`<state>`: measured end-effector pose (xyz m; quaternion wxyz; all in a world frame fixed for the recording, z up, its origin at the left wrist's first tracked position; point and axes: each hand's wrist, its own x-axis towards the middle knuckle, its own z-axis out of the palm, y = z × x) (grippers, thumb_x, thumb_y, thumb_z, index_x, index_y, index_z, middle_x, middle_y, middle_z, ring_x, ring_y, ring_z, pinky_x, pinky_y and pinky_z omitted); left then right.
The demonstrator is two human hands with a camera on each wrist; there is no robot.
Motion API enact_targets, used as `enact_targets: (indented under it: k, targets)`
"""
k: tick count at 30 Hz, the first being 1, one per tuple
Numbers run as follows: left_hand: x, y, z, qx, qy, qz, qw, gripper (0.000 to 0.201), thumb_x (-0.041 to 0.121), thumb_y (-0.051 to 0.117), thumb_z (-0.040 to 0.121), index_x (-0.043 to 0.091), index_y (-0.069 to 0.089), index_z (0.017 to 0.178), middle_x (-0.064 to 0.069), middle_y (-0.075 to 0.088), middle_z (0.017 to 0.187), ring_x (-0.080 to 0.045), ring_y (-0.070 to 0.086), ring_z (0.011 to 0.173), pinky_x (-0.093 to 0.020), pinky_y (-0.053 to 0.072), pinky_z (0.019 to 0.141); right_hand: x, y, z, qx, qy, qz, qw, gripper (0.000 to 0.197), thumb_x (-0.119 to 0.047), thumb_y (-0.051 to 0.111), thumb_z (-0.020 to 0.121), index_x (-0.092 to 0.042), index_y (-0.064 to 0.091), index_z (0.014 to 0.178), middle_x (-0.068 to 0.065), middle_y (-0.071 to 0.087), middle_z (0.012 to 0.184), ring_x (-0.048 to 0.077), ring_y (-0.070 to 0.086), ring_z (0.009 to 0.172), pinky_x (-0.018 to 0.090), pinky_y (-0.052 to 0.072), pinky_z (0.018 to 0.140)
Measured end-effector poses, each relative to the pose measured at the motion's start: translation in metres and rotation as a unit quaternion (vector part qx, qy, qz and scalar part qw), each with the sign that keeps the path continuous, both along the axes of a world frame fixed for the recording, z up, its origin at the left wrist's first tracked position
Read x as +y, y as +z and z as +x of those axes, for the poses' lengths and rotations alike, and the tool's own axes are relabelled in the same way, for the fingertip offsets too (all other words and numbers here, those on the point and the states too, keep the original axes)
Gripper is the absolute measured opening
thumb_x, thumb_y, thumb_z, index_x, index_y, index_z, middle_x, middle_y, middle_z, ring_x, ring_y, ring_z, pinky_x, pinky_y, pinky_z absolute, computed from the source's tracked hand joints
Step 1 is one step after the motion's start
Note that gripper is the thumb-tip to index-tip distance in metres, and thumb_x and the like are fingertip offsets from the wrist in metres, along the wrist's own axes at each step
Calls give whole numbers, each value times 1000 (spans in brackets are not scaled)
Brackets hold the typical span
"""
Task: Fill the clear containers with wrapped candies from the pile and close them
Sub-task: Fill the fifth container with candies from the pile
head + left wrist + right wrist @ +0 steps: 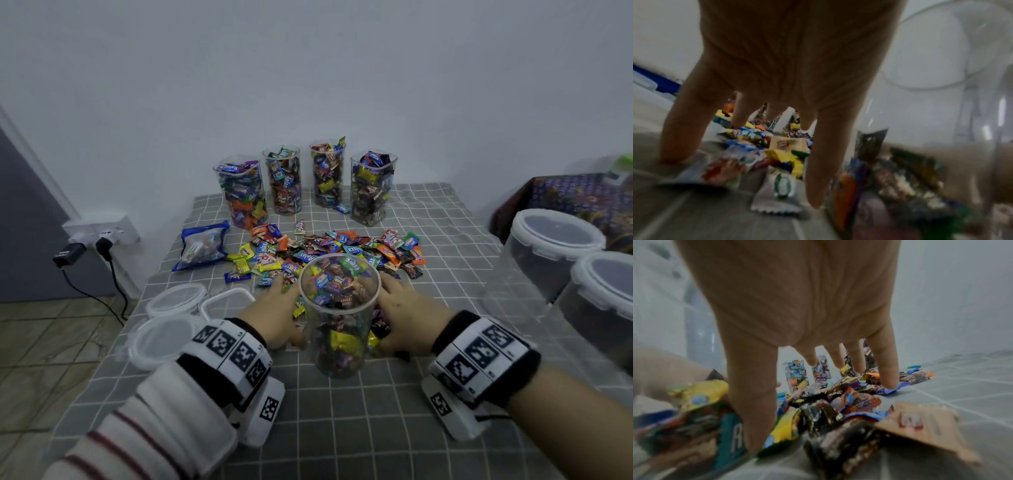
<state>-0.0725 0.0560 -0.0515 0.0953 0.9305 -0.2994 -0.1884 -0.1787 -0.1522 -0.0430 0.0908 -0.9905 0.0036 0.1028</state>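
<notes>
A clear container (339, 315) stands upright on the tabletop (342, 428), lidless and roughly three-quarters full of wrapped candies; take it as the landmark. The pile of candies (329, 250) lies just behind it, spreading to both sides. The left hand (277, 308) rests palm-down just left of the container, fingers (684, 123) straight and spread, tips pressing on the cloth and the near edge of the pile; it grips nothing. The right hand (407, 308) lies just right of the container in the same way, fingers (888, 368) splayed and straight over the candies, thumb down among wrappers close to the container wall, holding nothing.

Farther behind the container, beyond the pile, 4 filled clear containers (305, 181) stand in a row near the wall, all without lids. Left of the container, 3 clear lids (171, 318) lie on the tabletop edge, and behind them lies a blue bag (202, 245) of sweets. Well to the right of the container stand 2 large tubs (555, 250) with clip lids on.
</notes>
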Motion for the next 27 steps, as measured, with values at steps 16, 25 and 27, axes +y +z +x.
enact_targets:
  k: [16, 25, 27]
  targets:
    - [-18, -18, 15, -77, -76, 35, 993, 62, 20, 67, 83, 33, 44, 139, -2, 38, 145, -25, 47, 125, -40, 44, 101, 0, -11, 24, 45, 29, -16, 998, 61, -32, 66, 81, -25, 41, 137, 6, 43, 135, 26, 45, 121, 37, 43, 100]
    - [-22, -14, 25, -92, -7, 20, 996, 19, 24, 58, 86, 20, 69, 100, -2, 64, 103, -23, 61, 93, -39, 52, 82, -1, -12, 27, -18, 41, -6, 999, 39, -20, 50, 90, -28, 53, 128, 6, 53, 126, 25, 52, 113, 37, 45, 96]
    - [-20, -9, 23, -99, 1, 15, 995, 19, 21, 58, 86, 19, 70, 100, -3, 65, 104, -23, 61, 94, -38, 53, 81, -1, -13, 29, -20, 39, -7, 999, 38, -21, 50, 91, -27, 53, 128, 6, 53, 126, 25, 53, 113, 38, 45, 96]
